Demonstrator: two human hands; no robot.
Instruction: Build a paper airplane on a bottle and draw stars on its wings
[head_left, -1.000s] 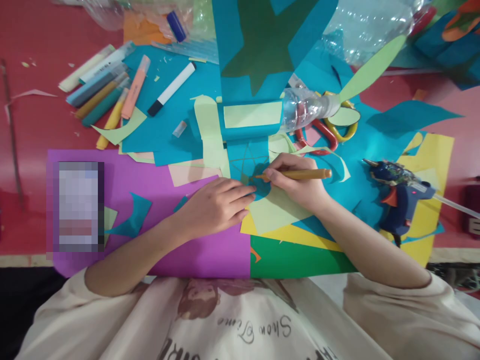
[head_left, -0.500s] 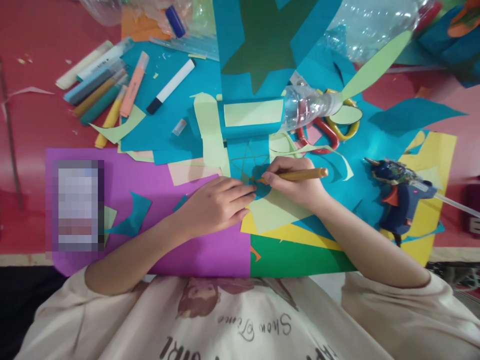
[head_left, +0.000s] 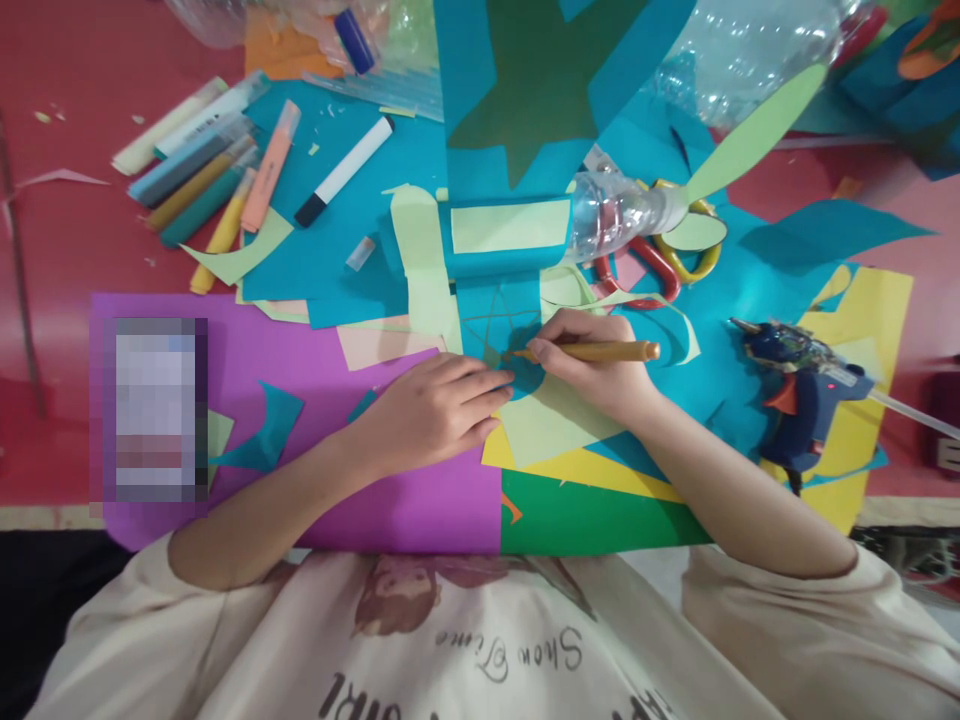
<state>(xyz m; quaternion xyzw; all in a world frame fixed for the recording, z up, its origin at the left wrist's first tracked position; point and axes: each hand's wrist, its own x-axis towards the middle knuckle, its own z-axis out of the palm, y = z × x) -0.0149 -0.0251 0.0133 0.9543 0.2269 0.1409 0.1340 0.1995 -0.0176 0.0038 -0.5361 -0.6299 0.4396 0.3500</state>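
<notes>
My right hand [head_left: 596, 360] pinches an ochre marker [head_left: 615, 351], its tip down on a small piece of blue paper [head_left: 487, 297]. On that paper are thin drawn lines forming a star. Flat over the paper's lower left edge lies my left hand [head_left: 442, 412], fingers stretched out and holding nothing. Pale green paper [head_left: 551, 425] shows under my right hand. Just above the drawing is a blue strip with a pale green rectangle [head_left: 510, 226] on it. My fingers hide part of the blue piece's lower edge.
Several markers [head_left: 202, 165] lie at the upper left. Scissors [head_left: 649, 265] rest beside a clear bottle neck [head_left: 619, 215]. A hot glue gun [head_left: 806, 400] with a red light is at the right. Purple paper [head_left: 300, 510] and a pixelated rectangular object [head_left: 154, 415] lie at the left.
The marker's tip has shifted very slightly along the blue paper, with my right hand. My left hand stays in place. The view has moved a little.
</notes>
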